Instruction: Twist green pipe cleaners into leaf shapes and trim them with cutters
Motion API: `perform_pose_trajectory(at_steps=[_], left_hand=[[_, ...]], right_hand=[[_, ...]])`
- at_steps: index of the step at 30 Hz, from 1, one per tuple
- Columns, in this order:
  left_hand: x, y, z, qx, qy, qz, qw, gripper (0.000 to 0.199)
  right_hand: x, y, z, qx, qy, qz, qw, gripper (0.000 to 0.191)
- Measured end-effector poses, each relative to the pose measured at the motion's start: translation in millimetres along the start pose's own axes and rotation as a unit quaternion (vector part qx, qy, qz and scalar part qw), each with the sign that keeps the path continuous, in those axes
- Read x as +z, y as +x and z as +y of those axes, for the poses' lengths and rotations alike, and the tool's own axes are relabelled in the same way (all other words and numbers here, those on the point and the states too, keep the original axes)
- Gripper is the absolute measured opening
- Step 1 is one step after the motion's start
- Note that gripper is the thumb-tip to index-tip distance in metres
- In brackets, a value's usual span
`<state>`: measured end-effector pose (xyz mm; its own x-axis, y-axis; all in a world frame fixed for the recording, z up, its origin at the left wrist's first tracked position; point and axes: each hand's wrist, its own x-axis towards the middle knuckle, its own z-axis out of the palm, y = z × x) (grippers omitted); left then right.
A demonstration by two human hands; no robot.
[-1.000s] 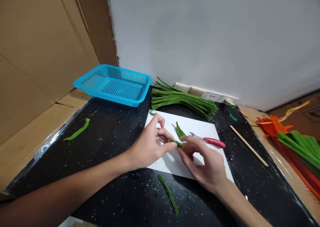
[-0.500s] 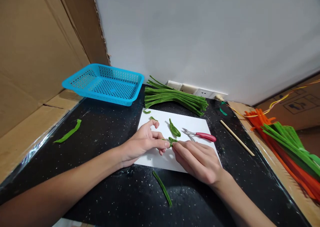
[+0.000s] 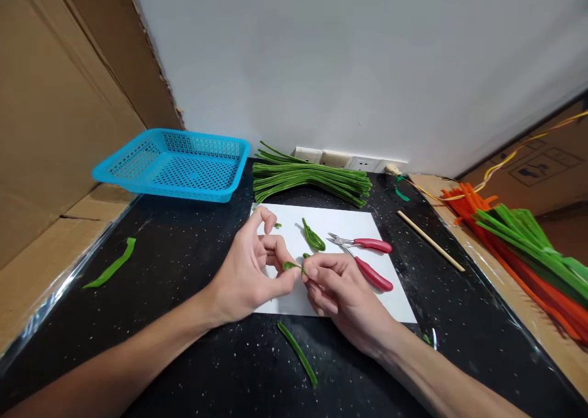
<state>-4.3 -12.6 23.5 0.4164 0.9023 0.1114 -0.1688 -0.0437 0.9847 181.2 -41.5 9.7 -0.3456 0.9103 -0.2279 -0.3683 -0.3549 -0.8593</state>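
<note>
Worktop (image 3: pixel 184 240): speckled black, pale wall (image 3: pixel 321 56) behind
Paper (image 3: pixel 353 219): white, decent gap from left edge to loose strip (image 3: pixel 113 266)
Left hand (image 3: pixel 243 274): pinching a fuzzy green piece (image 3: pixel 289 265) over the paper
Right hand (image 3: pixel 351 289): pinching that too
Pliers (image 3: pixel 372 244): splayed, just inside paper's right edge

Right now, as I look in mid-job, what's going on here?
A person's left hand and right hand pinch a small fuzzy green piece between them over white paper. A looped green piece and red-handled pliers, handles splayed, lie on the paper. Behind it is a green bundle; a blue basket sits off to the left.
</note>
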Motion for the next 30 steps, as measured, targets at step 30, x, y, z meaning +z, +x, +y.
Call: perform_pose_trajectory(at_steps=[30], left_hand=[[-4.0,11,-18,-0.019,0.002,0.076,0.997,0.025]], right_hand=[[-17,7,-1,-0.11,-0.261,0.018,0.959,0.032]])
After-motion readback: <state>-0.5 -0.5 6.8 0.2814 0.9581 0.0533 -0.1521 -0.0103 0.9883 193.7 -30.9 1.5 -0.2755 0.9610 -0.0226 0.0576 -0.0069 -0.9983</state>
